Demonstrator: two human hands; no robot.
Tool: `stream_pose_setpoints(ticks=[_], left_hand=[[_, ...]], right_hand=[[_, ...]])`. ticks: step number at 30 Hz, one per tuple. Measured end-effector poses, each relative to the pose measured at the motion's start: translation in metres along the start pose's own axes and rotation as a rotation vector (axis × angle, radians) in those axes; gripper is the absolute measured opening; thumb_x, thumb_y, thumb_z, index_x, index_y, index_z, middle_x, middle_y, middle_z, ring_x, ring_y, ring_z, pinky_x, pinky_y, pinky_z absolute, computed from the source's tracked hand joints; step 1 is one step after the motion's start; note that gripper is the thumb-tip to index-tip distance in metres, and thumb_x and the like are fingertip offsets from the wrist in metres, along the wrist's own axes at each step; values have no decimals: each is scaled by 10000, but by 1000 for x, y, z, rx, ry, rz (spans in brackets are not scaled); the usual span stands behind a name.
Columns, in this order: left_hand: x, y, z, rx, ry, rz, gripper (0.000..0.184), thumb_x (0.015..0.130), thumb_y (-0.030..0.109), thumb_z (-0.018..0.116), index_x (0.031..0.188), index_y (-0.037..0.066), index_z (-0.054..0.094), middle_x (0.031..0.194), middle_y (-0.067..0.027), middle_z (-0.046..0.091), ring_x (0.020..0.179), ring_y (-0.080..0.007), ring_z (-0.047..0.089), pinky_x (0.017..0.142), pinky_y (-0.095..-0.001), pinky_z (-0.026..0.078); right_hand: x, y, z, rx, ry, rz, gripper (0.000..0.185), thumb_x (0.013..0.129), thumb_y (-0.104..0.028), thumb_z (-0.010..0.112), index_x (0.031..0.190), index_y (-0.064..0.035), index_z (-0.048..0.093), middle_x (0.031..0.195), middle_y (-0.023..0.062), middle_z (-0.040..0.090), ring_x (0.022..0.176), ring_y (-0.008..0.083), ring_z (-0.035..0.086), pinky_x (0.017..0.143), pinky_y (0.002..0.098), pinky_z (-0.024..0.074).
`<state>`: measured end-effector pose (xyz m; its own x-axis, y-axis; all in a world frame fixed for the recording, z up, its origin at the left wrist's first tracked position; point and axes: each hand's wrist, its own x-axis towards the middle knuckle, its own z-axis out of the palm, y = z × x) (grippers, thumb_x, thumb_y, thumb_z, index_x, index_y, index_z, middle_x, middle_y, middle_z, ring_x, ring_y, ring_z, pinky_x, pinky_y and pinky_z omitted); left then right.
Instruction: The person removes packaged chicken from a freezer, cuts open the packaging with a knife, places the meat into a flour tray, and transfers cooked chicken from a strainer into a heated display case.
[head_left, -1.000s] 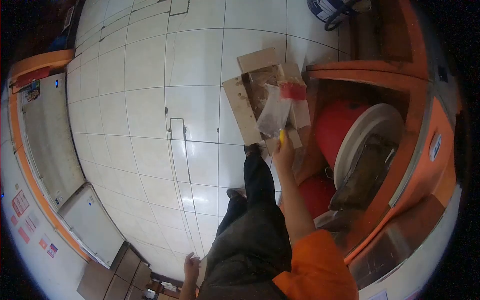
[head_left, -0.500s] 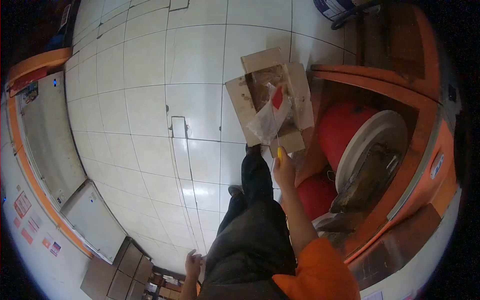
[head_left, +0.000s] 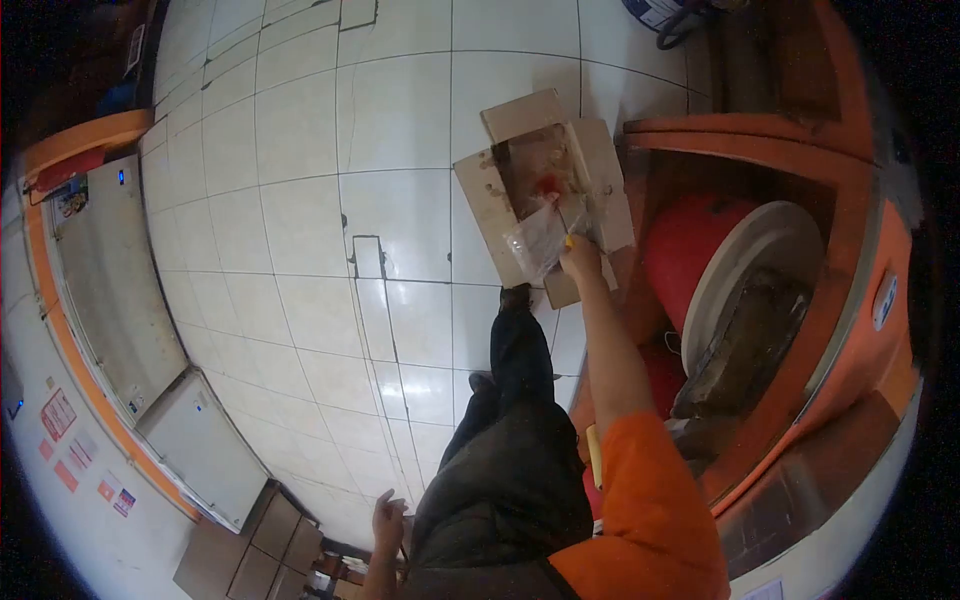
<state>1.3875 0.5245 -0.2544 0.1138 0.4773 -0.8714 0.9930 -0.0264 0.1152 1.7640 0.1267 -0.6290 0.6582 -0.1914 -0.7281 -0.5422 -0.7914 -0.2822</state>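
Hands: right closed, left open

Right arm [head_left: 615, 350] extended up from lower right; right hand [head_left: 581, 258] right of centre, fingers curled closed. Left hand [head_left: 388, 520] at lower left of centre, empty, fingers loosely parted, left forearm [head_left: 380, 576] rising from bottom edge.

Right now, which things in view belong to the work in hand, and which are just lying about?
In use:
- yellow-handled tool, held in the right hand
- clear plastic bag, by the tool
- open cardboard box, under the bag

Apparently just lying about:
- red container
- pale round rim or lid
- bucket, partly out of view
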Motion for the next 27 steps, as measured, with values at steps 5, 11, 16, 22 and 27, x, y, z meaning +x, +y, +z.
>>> stream_pose_setpoints(ticks=[5,11,16,22,27], left_hand=[[3,-28,-23,19,-21,85,406,922,116,613,1298,26,491,975,-93,647,866,-150,616,714,-278,515],[2,-39,-47,52,-33,180,386,927,116,594,1295,52,497,984,-95,639,843,-152,613,677,-287,523],[52,-87,-89,151,-32,473,378,928,131,594,1287,51,510,995,-103,626,823,-152,614,659,-291,523],[114,-87,-123,255,-85,721,396,920,143,597,1299,60,515,1014,-104,620,807,-160,608,671,-295,507],[103,-63,-127,399,-250,1014,437,917,144,591,1334,73,481,1061,-87,618,807,-136,590,615,-272,488]], right_hand=[[-33,4,-3,63,123,13,382,887,-191,578,1250,-75,559,1122,240,632,1053,412,602,883,487,479],[-165,12,5,357,498,-160,477,862,-132,591,1325,-67,493,1061,274,632,1004,442,606,857,520,479],[-303,-13,-15,536,530,-269,432,895,-113,571,1308,-17,485,1188,256,608,1115,419,579,947,439,484],[-519,-34,-20,773,662,-400,454,890,-114,614,1316,-40,474,1171,215,619,1087,388,604,915,377,486],[-717,-7,10,909,854,-392,459,884,-102,625,1311,-27,477,1115,198,626,1021,337,628,892,353,482]])
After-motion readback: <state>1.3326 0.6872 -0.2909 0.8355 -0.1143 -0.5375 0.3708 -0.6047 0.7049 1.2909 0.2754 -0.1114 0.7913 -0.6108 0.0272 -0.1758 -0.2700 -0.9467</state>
